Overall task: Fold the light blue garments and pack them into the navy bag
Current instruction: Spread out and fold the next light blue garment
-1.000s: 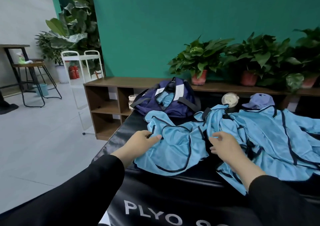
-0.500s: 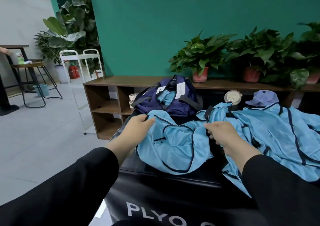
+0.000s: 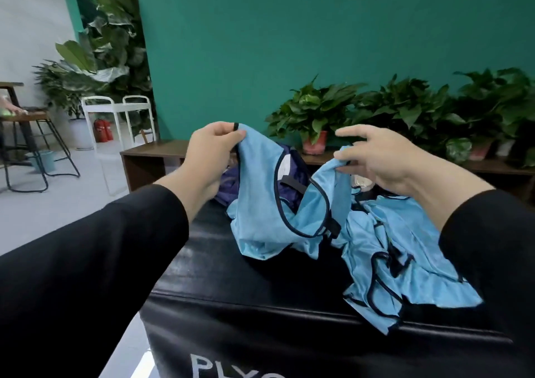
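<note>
Both hands hold one light blue garment point(image 3: 260, 201) above the black box point(image 3: 231, 276), the left hand point(image 3: 212, 148) pinching one strap, the right hand point(image 3: 376, 157) pinching the other, with the navy bag point(image 3: 289, 180) just behind.

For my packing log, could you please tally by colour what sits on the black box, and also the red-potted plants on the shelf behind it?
Light blue: 1 lifted garment held by both hands, plus 1 heap whose piece count cannot be told
Navy: 1 bag
Green plants in red pots: 2 clearly shown
Total: 5
</note>
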